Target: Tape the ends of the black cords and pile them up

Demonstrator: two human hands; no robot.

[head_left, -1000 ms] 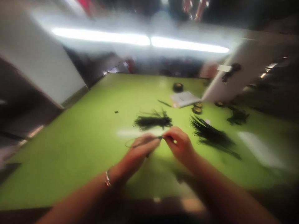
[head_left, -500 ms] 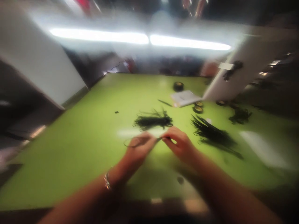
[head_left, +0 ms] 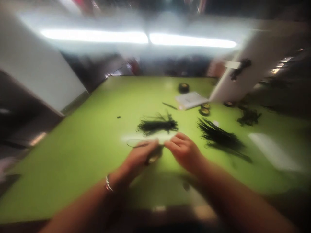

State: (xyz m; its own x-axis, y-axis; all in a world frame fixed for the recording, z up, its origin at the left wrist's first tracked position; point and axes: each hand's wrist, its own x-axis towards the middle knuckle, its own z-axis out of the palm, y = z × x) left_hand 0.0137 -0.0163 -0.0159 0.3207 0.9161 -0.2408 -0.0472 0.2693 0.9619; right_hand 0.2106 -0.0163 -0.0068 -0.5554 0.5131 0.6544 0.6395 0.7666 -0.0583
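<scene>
My left hand [head_left: 141, 157] is closed on a thin black cable [head_left: 131, 140], whose loop sticks out to the left past the knuckles. Beneath its fingers shows a roll of black tape [head_left: 153, 158] with a yellowish core, partly hidden by the hand. Just to the right, my right hand [head_left: 183, 149] has its fingers pinched at a short dark bit between the two hands; blur hides whether that is the cable's end or tape. Beyond the hands lies a bundle of black looped cables [head_left: 156, 125]. To the right rests a second bundle of cables [head_left: 221, 136].
On the green table [head_left: 80, 155] are a white booklet [head_left: 191, 100], a pen [head_left: 169, 105], a large tape roll [head_left: 183, 87] and smaller tape rolls [head_left: 204, 111]. A dark tangle [head_left: 249, 116] lies at right. White panels [head_left: 55, 71] flank the table.
The tape roll has come into view under my left hand. My right hand has turned and its fingers have curled in more. The whole view has shifted slightly.
</scene>
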